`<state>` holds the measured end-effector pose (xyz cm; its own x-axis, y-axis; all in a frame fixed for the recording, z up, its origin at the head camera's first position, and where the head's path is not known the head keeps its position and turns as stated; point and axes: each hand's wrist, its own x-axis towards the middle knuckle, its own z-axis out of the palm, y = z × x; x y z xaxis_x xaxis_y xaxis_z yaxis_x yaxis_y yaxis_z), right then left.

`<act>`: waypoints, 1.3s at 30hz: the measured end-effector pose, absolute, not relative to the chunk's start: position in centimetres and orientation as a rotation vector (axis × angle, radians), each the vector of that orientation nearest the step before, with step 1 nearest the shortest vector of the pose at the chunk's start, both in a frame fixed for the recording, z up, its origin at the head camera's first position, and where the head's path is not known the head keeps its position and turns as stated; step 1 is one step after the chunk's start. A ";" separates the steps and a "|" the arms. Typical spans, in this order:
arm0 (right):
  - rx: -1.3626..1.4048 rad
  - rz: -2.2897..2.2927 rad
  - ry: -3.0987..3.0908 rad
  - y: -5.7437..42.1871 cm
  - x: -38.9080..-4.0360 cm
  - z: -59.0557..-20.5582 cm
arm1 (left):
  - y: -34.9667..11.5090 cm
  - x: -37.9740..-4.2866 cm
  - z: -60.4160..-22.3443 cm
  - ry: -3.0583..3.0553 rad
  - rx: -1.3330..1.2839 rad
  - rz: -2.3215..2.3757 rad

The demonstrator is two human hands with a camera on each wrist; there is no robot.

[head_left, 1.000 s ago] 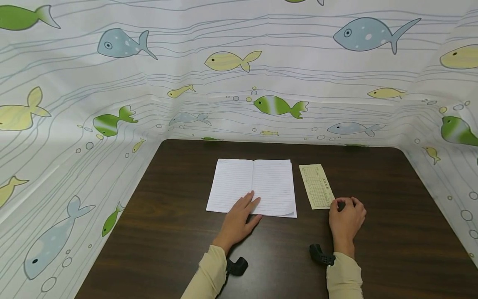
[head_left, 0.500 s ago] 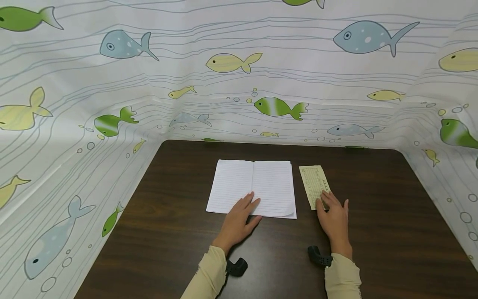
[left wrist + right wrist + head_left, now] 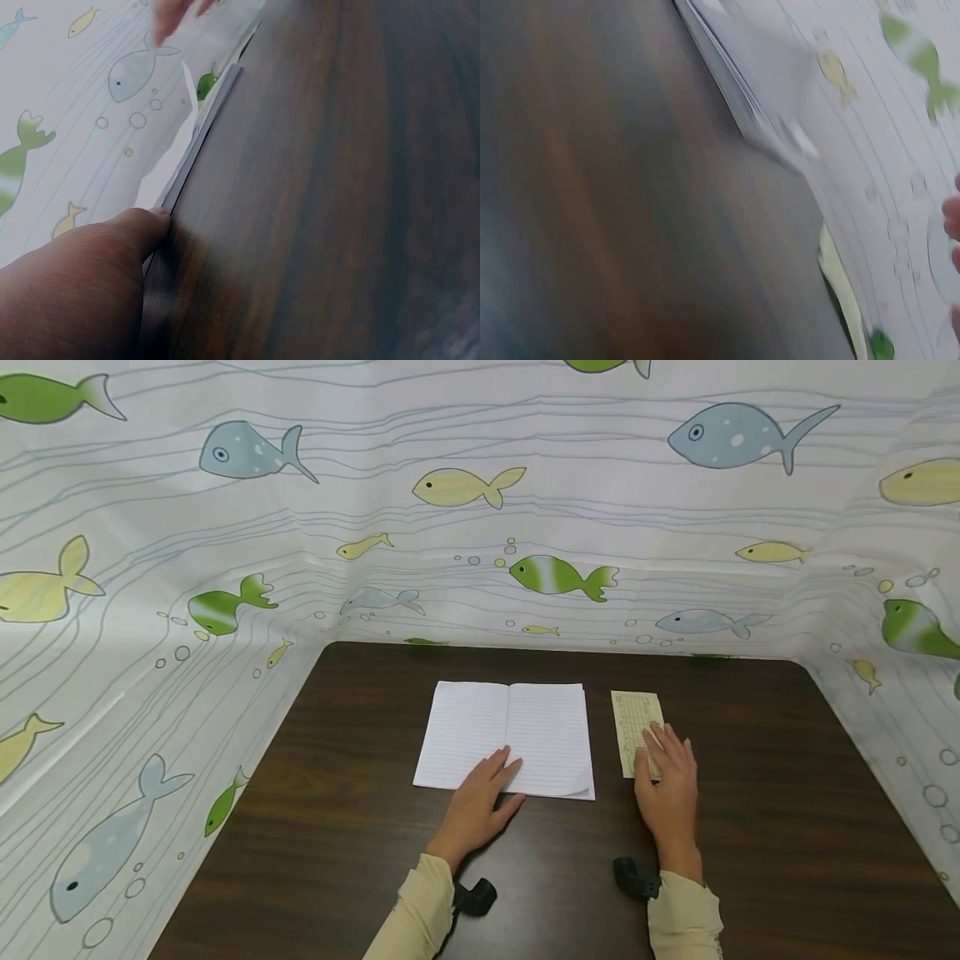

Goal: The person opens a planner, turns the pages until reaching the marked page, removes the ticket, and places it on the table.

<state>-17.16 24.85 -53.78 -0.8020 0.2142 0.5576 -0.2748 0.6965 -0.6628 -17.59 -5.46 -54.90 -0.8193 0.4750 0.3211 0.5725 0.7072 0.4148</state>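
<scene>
An open lined notebook [image 3: 547,727] lies flat on the dark table in the head view, its near right page corner curled up. My left hand [image 3: 480,793] rests on its lower edge with the fingers spread. In the left wrist view, the left thumb [image 3: 142,225] is against the notebook's edge [image 3: 196,146]. To the right of the notebook is a pale yellow slip [image 3: 632,722] printed with a grid. My right hand [image 3: 669,789] lies over the slip's lower right part with extended fingers, hiding that corner. The right wrist view catches the raised page corner [image 3: 757,82] and the slip's edge [image 3: 844,292].
The brown wooden table [image 3: 337,860] has rounded far corners. A white sheet [image 3: 450,410] printed with fish stands around its back and sides. Black camera mounts [image 3: 476,896] are worn on both wrists.
My right hand has gone from pinched fingers at the slip's lower right corner to extended fingers on top. The slip has turned straighter and shifted slightly right. My left hand stays in place.
</scene>
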 end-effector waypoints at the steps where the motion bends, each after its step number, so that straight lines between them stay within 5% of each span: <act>1: 0.119 1.009 -2.251 24.2 -17.3 -53.7 | -5.5 -17.6 -54.9 -2.725 -0.840 -0.752; 17: 0.735 0.906 -2.384 14.7 -15.9 -53.9 | -5.4 -17.1 -54.7 -2.702 -0.858 -0.723; 39: 0.387 0.765 -2.697 14.7 -15.7 -54.9 | -5.4 -17.1 -54.4 -2.712 -0.859 -0.720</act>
